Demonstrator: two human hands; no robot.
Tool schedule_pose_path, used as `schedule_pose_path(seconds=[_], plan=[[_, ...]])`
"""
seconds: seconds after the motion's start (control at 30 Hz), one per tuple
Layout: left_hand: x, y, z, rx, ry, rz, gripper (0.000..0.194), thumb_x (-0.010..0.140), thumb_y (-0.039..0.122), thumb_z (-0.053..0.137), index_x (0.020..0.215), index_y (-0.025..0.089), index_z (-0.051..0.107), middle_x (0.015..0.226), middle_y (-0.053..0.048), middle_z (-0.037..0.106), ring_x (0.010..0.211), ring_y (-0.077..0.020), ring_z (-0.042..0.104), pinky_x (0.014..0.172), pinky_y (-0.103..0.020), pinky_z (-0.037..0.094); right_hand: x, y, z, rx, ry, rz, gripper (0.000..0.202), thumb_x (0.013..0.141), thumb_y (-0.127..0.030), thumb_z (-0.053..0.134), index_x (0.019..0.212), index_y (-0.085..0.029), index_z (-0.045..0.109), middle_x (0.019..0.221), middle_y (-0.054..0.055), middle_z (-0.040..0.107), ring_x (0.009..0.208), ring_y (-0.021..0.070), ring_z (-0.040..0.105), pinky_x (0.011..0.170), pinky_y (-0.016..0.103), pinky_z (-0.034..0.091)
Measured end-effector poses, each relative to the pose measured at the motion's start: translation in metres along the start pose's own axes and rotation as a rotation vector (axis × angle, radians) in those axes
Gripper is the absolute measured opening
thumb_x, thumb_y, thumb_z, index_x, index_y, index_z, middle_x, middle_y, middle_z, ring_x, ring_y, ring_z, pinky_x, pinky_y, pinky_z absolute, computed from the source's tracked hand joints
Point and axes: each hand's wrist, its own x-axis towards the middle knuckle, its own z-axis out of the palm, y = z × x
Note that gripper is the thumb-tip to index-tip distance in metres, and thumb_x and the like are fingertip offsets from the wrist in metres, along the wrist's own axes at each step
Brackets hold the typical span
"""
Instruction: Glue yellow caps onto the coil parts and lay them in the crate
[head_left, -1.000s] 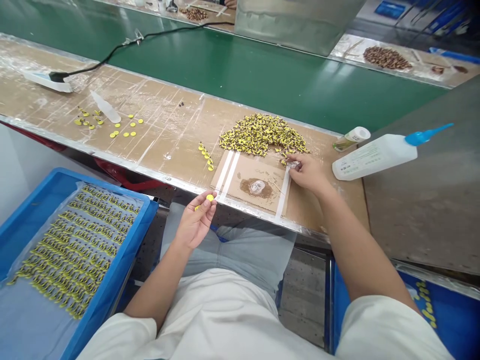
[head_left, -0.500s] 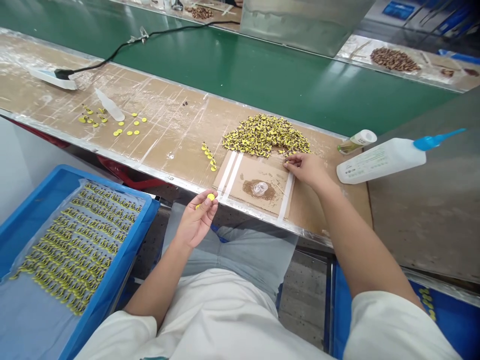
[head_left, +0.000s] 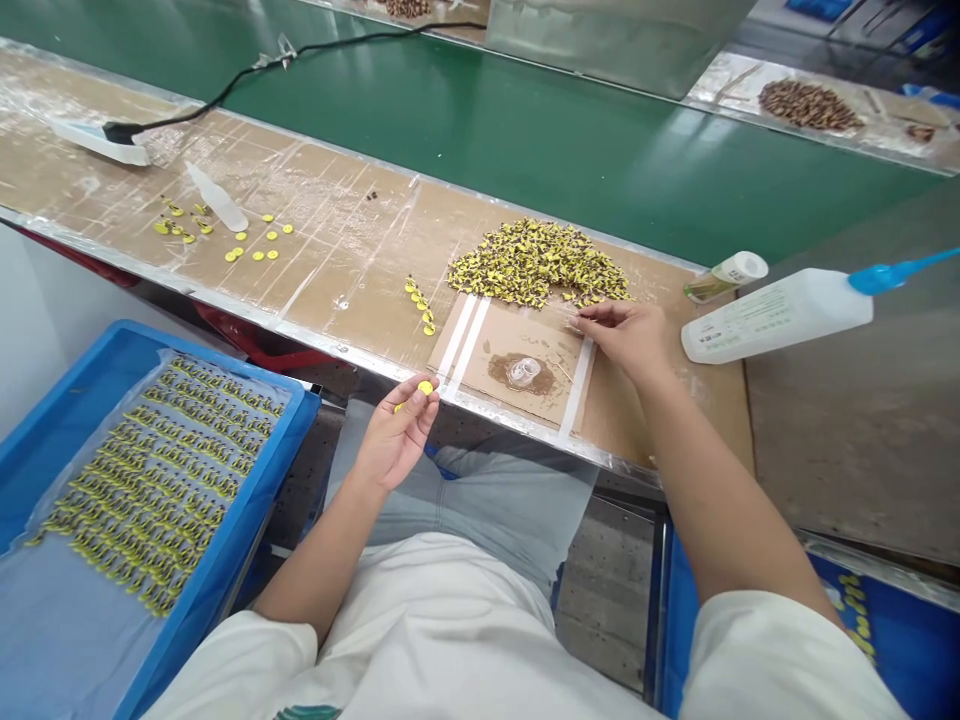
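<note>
- Yellow, small, flat, round disc (head_left: 425, 387), seen in head view: pinched between thumb and fingertips of left hand (head_left: 397, 430), near front edge of brown-covered worktable (head_left: 330, 300).
- Right hand (head_left: 630, 335): thumb and forefinger brought close together above right side of brown cardboard sheet with white tape strips (head_left: 469, 370); cannot tell whether gripping any small piece.
- Heap of small yellow-and-dark pieces (head_left: 536, 262): just beyond right fingertips, along far edge of cardboard.
- Small clear round cup (head_left: 523, 373): on cardboard, within dark wet patch.
- Blue rectangular tray (head_left: 298, 420): at left, bearing rows of yellow-and-dark pieces (head_left: 161, 470).
</note>
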Motion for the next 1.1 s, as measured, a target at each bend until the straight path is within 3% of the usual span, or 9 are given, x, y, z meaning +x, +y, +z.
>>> schedule_pose_path(seconds=[0.27, 0.5, 0.7, 1.1], plan=[[0.001, 0.0, 0.001, 0.035, 0.014, -0.012, 0.024, 0.075, 0.008, 0.07, 0.098, 0.014, 0.07, 0.102, -0.006, 0.072, 0.084, -0.0072, 0.07, 0.081, -0.012, 0.054, -0.019, 0.004, 0.008, -0.051, 0.085, -0.019, 0.03, 0.074, -0.045, 0.072, 0.094, -0.023, 0.074, 0.093, 0.006, 0.074, 0.082, 0.0252, 0.07, 0.079, 0.042, 0.057], [0.012, -0.012, 0.016, 0.019, 0.017, 0.011, 0.021, 0.076, 0.011, 0.07, 0.097, 0.014, 0.07, 0.099, -0.004, 0.072, 0.079, -0.0055, 0.069, 0.078, -0.012, 0.054, -0.074, -0.039, 0.035, 0.303, 0.431, -0.007, 0.041, 0.073, -0.046, 0.074, 0.103, -0.019, 0.07, 0.088, 0.006, 0.074, 0.081, 0.0246, 0.071, 0.077, 0.042, 0.06], [0.014, -0.036, 0.022, 0.009, 0.021, -0.003, 0.024, 0.075, 0.011, 0.072, 0.099, 0.013, 0.071, 0.099, -0.005, 0.073, 0.084, -0.0077, 0.069, 0.083, -0.017, 0.054, -0.11, -0.06, 0.059, 0.298, 0.478, -0.106, 0.019, 0.073, -0.038, 0.075, 0.084, -0.022, 0.073, 0.083, 0.004, 0.074, 0.08, 0.0224, 0.07, 0.077, 0.041, 0.058], [0.015, -0.035, 0.02, -0.022, 0.024, -0.033, 0.023, 0.076, 0.01, 0.071, 0.098, 0.013, 0.071, 0.098, -0.005, 0.073, 0.082, -0.0073, 0.069, 0.081, -0.015, 0.055, -0.109, -0.057, 0.061, 0.303, 0.436, -0.149, 0.014, 0.073, -0.034, 0.075, 0.083, -0.025, 0.074, 0.08, 0.002, 0.073, 0.073, 0.0189, 0.068, 0.074, 0.039, 0.058]])
